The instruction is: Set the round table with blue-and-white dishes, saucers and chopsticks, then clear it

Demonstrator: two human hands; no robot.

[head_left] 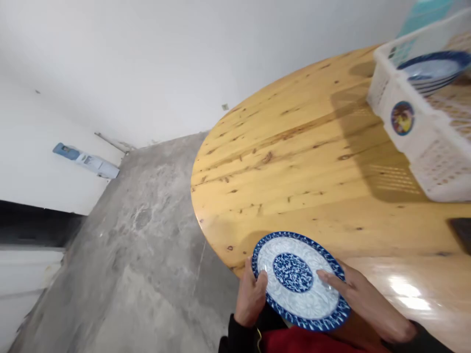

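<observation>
A round plate (293,272) with a blue patterned rim and a blue patterned middle is held between my two hands at the table's near edge. My left hand (252,293) grips its left rim, thumb on the upper face. On the opposite side, my right hand (353,289) has hold of the right rim, its thumb lying across the white part. The fingers beneath the plate are hidden. Several similar blue-rimmed plates (430,71) lie stacked inside a white plastic basket (423,132) at the right.
The rounded wooden table (268,162) spans the middle and right. A dark flat object (461,233) lies at its right side. Grey concrete floor (147,255) stretches to the left, where a blue-and-white water dispenser (88,161) stands by the white wall (147,59).
</observation>
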